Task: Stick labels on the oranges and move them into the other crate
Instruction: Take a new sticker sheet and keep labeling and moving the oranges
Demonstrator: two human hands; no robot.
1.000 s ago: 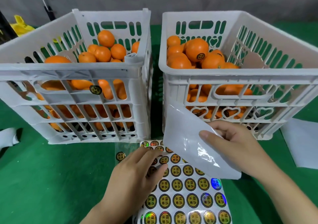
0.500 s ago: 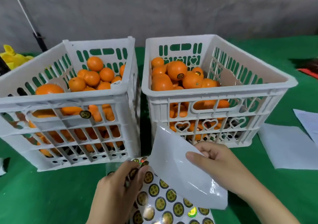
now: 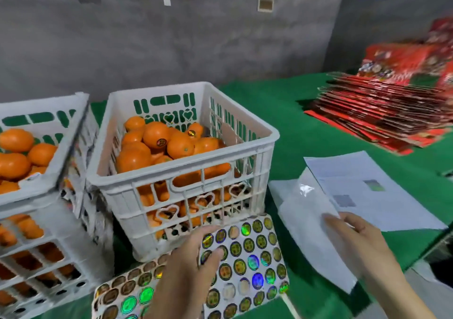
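Thin, floppy label sheet [image 3: 247,259], light; L hand [image 3: 186,277] fingers [image 3: 215,253] flat on top, pressing. R hand [image 3: 362,242] pinching slippery cover sheet [image 3: 306,220] by edge. Prob. best: peel each sticky label by rim w/ nail.

Open green table [image 3: 282,112] btwn right crate [image 3: 186,175] & red stack [image 3: 382,112]

A left crate [image 3: 44,188] and a right crate [image 3: 183,179] stand side by side on the table [image 3: 282,112], with oranges [image 3: 157,134] in both. The label sheet [image 3: 247,257] lies before the right crate, under the left hand [image 3: 186,269]. To its right, the right hand [image 3: 362,245] holds a backing sheet [image 3: 306,220] beside a printed paper [image 3: 367,188]. Stacked flat cartons [image 3: 392,102] lie behind.
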